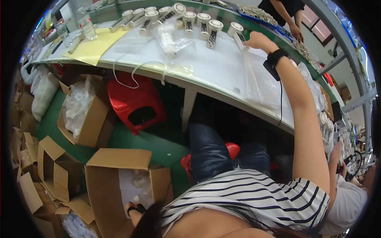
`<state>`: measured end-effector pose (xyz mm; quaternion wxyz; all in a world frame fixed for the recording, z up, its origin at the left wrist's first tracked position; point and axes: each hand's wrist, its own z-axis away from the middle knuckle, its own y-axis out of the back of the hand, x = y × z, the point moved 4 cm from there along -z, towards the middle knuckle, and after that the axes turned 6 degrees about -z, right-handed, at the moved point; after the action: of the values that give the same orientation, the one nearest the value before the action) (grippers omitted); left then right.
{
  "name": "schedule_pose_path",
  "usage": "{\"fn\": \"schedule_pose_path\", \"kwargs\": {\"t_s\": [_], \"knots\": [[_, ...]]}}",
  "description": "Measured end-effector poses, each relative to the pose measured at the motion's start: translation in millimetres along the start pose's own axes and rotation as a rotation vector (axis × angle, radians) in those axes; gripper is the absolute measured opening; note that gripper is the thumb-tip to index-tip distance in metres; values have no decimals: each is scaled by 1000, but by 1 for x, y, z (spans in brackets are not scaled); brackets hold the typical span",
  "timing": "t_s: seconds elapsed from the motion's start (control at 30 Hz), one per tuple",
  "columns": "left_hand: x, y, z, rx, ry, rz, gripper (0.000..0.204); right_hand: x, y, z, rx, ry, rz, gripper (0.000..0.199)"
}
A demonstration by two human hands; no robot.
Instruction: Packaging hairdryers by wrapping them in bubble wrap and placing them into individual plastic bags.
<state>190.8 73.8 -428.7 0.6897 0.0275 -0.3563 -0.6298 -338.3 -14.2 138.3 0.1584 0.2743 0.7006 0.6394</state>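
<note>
The view is crossed by a long white-topped table (214,67), whose front edge is bowed by the lens. At lower left, an open cardboard box (99,198) is set with its flaps spread. A band of green floor (135,141) is left between the box's back flap and a red stool (123,93), which is partly overlapped by the table's front edge. A yellow sheet (99,45) is laid across that edge, its corner hung over. Near the right part of the edge, the tabletop is covered by clear plastic (264,87); between this and the yellow sheet, a broad stretch of white surface is left for movement. The right hand (258,41) is stretched to the far side of the table, its fingers brought against a white device (240,39) at the right end of a row of similar devices (203,27); how firmly it is gripped cannot be told. The left hand (131,208) is lowered within the box's rim; its grip cannot be told. A thin white cord (149,62) is draped over the front edge.
</note>
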Motion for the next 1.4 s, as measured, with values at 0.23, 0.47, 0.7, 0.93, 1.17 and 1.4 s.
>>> {"fn": "schedule_pose_path", "kwargs": {"t_s": [0.23,0.47,0.7,0.93,1.17,1.4], "knots": [[16,57,-84,-209,145,-30,19,20,-61,-35,-61,-179,-318,45],[46,224,-242,-571,-73,-605,29,14,-43,-49,-45,-208,-508,40],[342,260,124,351,-1370,-745,32,30,25,34,43,-351,-1138,35],[350,75,501,-812,-2278,-368,24,25,88,148,152,-18,-1880,49],[231,-83,593,-789,-2819,-456,40,39,93,242,173,206,-2075,55],[234,-88,599,-809,-2697,-838,31,69,56,291,196,95,-1981,53]]}}
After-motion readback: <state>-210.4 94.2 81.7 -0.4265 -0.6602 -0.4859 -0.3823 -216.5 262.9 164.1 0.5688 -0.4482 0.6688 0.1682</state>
